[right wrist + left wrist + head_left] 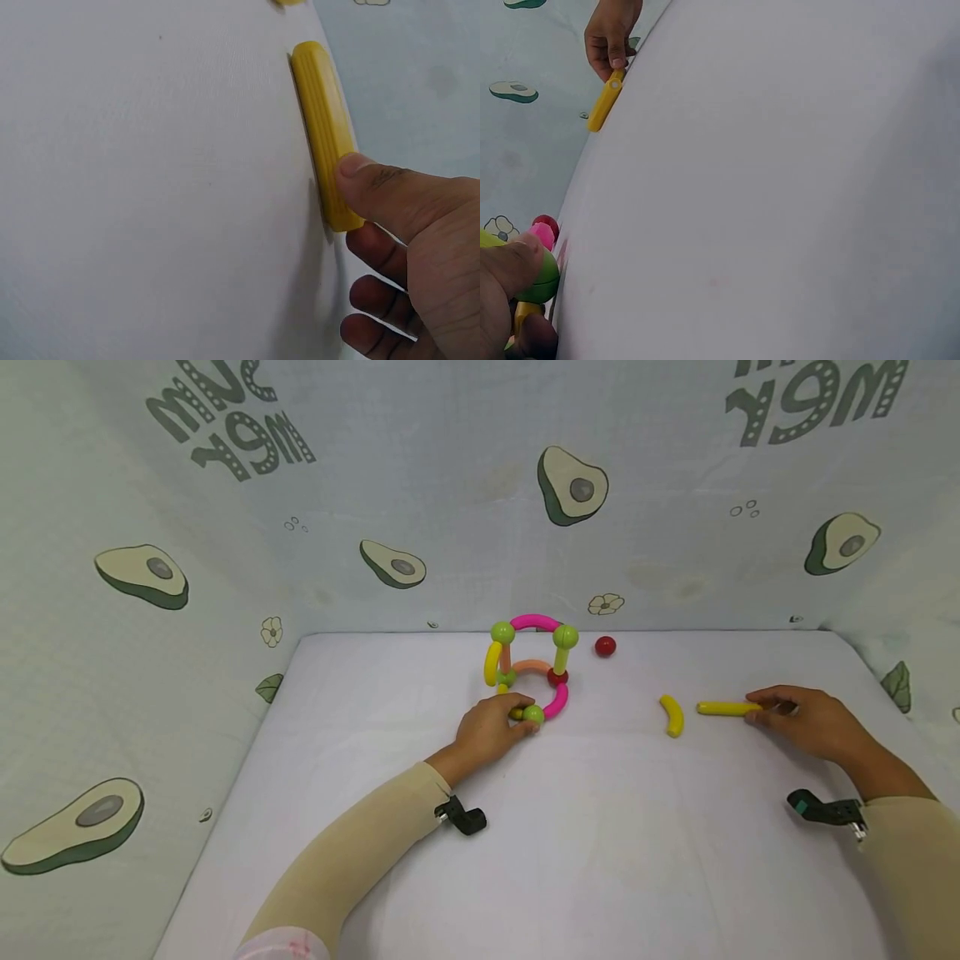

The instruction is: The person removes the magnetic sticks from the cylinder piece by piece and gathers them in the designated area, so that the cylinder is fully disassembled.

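A frame of colourful rods and balls (535,622) stands on the table's far side, with green balls at its upper corners and a red ball (557,677) lower down. My left hand (491,727) grips its near lower corner, by a green ball (533,715) and a yellow rod; the fingers partly hide that rod. Over on the right, my right hand (810,720) pinches one end of a straight yellow rod (723,708) between thumb and finger. In the right wrist view the ridged rod (322,127) lies along the white surface under my thumb.
A curved yellow rod (672,717) lies left of the straight one. Behind, near the table's far edge, is a loose red ball (605,647). The white table (600,843) meets an avocado-print cloth (465,502) at the back and sides.
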